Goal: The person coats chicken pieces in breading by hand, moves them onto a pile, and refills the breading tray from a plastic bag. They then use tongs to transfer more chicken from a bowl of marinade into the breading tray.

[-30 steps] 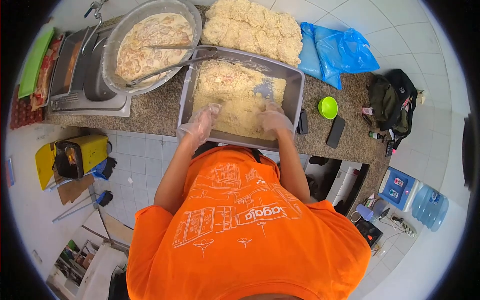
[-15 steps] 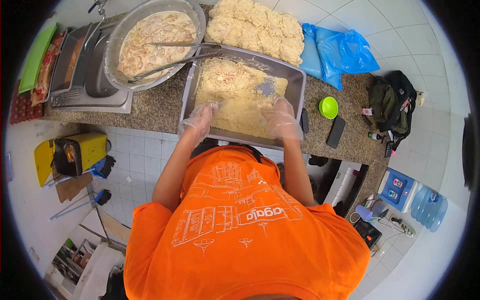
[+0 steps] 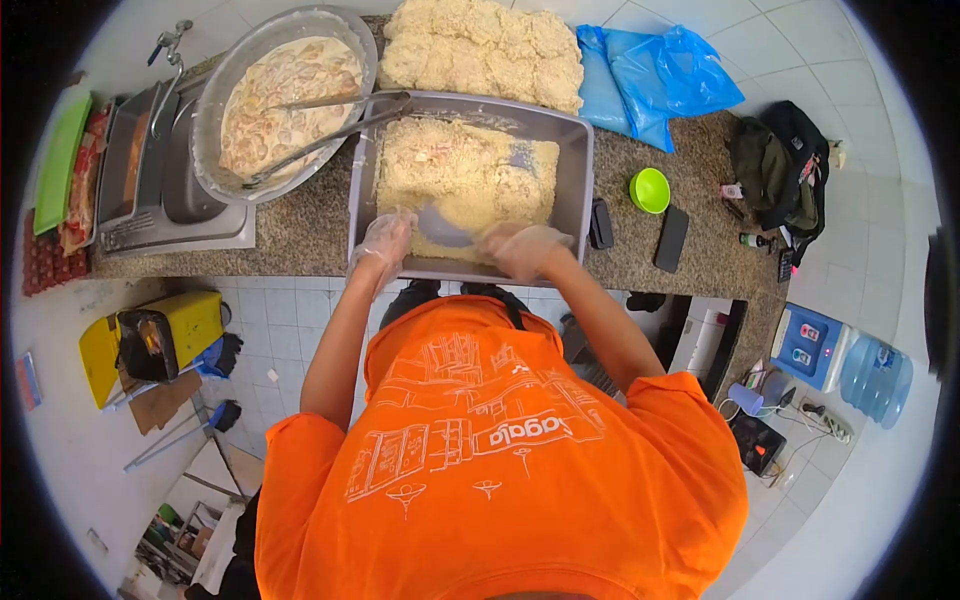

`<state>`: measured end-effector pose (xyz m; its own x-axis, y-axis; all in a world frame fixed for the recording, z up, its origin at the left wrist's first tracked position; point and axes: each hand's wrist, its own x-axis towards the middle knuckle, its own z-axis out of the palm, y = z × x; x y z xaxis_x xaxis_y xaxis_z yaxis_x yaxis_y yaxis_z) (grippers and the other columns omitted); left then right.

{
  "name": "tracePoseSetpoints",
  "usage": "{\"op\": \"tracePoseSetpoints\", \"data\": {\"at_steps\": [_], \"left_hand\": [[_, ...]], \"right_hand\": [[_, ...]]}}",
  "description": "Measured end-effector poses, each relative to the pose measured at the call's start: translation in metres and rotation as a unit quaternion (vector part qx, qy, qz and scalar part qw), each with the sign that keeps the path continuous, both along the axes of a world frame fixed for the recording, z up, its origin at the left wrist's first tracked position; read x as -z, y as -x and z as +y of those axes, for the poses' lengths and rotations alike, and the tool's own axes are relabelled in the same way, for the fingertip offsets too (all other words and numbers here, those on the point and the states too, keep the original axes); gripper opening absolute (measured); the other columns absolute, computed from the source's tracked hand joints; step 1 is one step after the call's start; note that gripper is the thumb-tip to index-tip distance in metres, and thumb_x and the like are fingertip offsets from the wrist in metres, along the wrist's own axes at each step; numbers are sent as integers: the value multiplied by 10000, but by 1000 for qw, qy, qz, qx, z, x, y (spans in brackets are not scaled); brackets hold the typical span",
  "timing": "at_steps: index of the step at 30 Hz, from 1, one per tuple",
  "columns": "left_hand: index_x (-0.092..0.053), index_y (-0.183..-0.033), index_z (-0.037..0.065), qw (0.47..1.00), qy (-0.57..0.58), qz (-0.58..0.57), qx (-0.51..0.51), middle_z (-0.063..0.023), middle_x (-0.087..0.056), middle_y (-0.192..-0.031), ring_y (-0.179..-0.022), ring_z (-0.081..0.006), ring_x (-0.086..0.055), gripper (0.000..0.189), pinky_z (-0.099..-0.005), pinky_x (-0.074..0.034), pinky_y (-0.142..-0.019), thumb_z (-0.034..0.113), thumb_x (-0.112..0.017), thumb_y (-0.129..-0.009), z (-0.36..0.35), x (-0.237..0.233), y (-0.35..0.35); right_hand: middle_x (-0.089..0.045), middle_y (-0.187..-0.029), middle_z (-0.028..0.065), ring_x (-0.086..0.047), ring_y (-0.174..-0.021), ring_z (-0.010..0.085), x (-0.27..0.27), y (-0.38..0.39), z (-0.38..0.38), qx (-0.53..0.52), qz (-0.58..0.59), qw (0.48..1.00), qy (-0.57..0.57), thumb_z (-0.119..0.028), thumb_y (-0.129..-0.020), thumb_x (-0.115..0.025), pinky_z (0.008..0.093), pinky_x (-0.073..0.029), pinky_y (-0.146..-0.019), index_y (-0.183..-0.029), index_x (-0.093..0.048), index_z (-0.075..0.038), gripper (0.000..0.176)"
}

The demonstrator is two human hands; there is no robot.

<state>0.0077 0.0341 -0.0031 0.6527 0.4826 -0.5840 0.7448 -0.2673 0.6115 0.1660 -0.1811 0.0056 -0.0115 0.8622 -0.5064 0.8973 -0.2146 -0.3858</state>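
A grey plastic bin [image 3: 586, 180] holds pale breadcrumbs [image 3: 470, 200], with lumpy coated pieces [image 3: 425, 155] at the back left. My left hand [image 3: 388, 240], in a clear plastic glove, is at the bin's near left corner beside the crumbs. Between my hands a patch of bare bin floor shows. My right hand [image 3: 525, 248], also gloved, lies sideways along the near side, its fingertips at the crumbs. Motion blur and loose plastic hide how the fingers of both hands are bent. Metal tongs [image 3: 330, 140] rest across the bin's back left corner and a large bowl [image 3: 205, 150].
The bowl contains battered pieces [image 3: 290, 90]. Behind the bin sits a pile of breaded pieces [image 3: 480, 50], beside blue plastic bags [image 3: 665, 85]. A green bowl [image 3: 650, 190] and phone [image 3: 671, 240] lie right on the counter. A sink [image 3: 195, 205] is left.
My right hand has swung leftward and nearer to me along the bin's near side. A bare patch has opened in the crumbs between my hands. The whole view has shifted slightly.
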Motion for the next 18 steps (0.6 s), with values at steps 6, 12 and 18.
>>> {"op": "tracePoseSetpoints", "data": {"at_steps": [6,12,18], "left_hand": [[-604,-1137,22,998,39,14,37,-209,-575,-1221,-1161,-344,-517,556,-406,-375,-988,456,-313,-945,-19,-10,-25],[-566,-1222,80,985,-38,53,158,-170,-572,-1251,-1180,-317,-511,563,-380,-362,-1013,490,-298,-945,-24,14,-31],[-529,-1211,66,972,37,6,231,-160,-544,-1268,-1154,-304,-528,535,-359,-361,-1031,459,-259,-968,-63,41,-56]], "right_hand": [[-557,-1254,165,-556,-1144,270,33,0,28,32,-159,972,-170,-127,-865,-390,369,-436,-985,-1206,-507,8,385],[-544,-1233,198,-522,-1159,306,-17,11,-20,62,-18,995,-72,-140,-694,-608,406,-432,-985,-1060,-614,-23,384],[-617,-1061,256,-618,-941,335,11,3,-28,99,-168,973,126,-142,-812,-448,412,-474,-868,-901,-649,12,268]]}}
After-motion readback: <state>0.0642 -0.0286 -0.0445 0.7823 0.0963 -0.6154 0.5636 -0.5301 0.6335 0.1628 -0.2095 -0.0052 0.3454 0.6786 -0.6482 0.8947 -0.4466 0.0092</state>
